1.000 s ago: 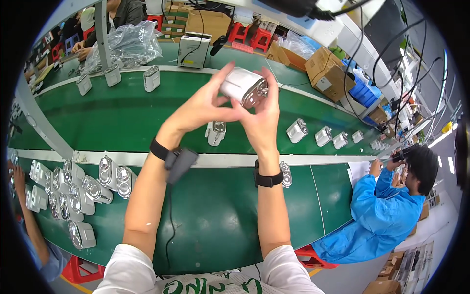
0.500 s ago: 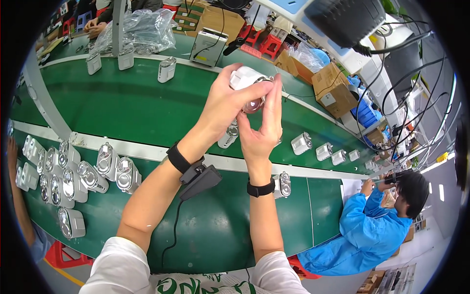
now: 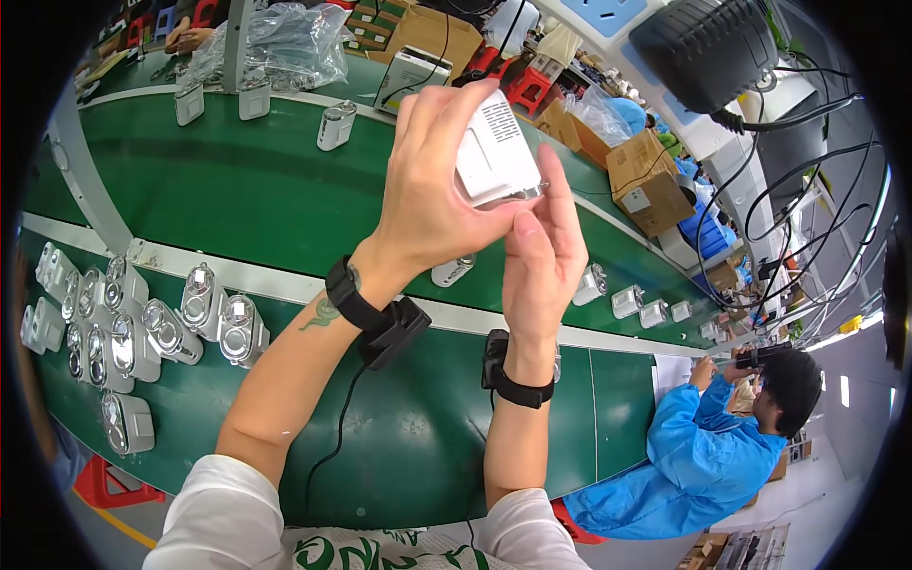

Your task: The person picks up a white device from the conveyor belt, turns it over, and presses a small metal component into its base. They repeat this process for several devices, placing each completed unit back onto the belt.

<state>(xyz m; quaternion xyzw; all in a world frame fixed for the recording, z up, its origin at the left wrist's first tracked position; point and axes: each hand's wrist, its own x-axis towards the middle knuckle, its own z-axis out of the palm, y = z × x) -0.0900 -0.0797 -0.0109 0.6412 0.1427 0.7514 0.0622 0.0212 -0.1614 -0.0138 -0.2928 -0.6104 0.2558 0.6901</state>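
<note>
A white box-shaped device [image 3: 496, 152] with rows of dark vent slots is raised above the green conveyor. My left hand [image 3: 432, 180] wraps round it from the left, fingers over its top and thumb along its lower end. At that lower end, which is shiny and clear, my right hand [image 3: 546, 256] closes its thumb and fingers against the device. What the right fingertips touch is partly hidden. Below my hands, another such device [image 3: 452, 271] stands on the conveyor, partly covered.
Several devices [image 3: 126, 347] with round clear ends crowd the near table [image 3: 408, 427] at left. More stand along the conveyor [image 3: 256, 190]. A metal rail [image 3: 285, 282] divides them. A person in a blue smock [image 3: 679, 446] sits at right. Cables hang at upper right.
The device has turned, so its vented side now shows instead of its clear round end. My right hand has moved slightly right, and my left hand has regripped over the top.
</note>
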